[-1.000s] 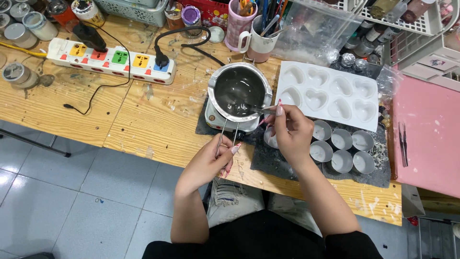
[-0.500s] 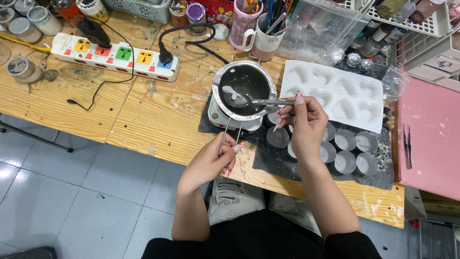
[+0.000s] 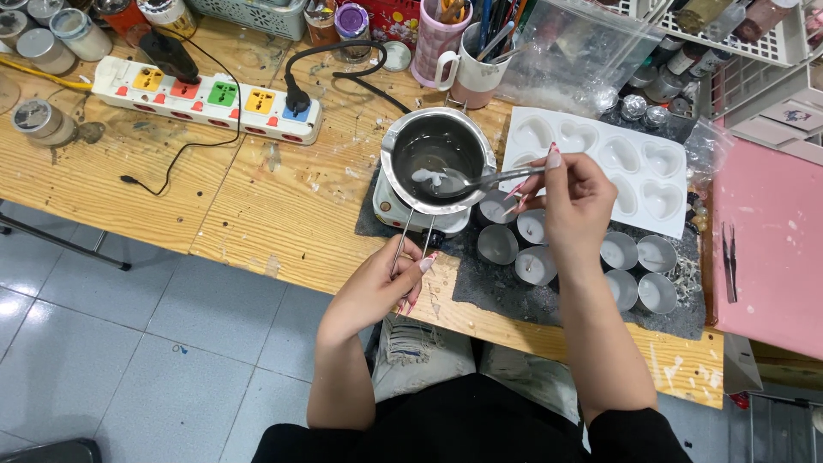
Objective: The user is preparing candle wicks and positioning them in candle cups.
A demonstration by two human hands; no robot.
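Observation:
A steel melting pot (image 3: 438, 159) with clear liquid and a white lump sits on a small white heater (image 3: 387, 208). My left hand (image 3: 377, 287) grips the pot's two wire handles at the table's front edge. My right hand (image 3: 573, 197) holds a metal spoon (image 3: 480, 180) by its handle, its bowl dipped into the pot from the right. Just below the spoon stand several small round metal cups (image 3: 533, 264) on a dark mat (image 3: 493, 296).
A white heart-shaped mould (image 3: 634, 184) lies right of the pot. A multicoloured power strip (image 3: 206, 99) with plugged cables lies at the left. Mugs with tools (image 3: 467, 73), jars and baskets line the back. A pink board (image 3: 767, 249) with tweezers is at the far right.
My right hand has shifted to the right and upward, pulling the spoon's handle with it, and more of the small cups below it are uncovered. My left hand stays on the handles.

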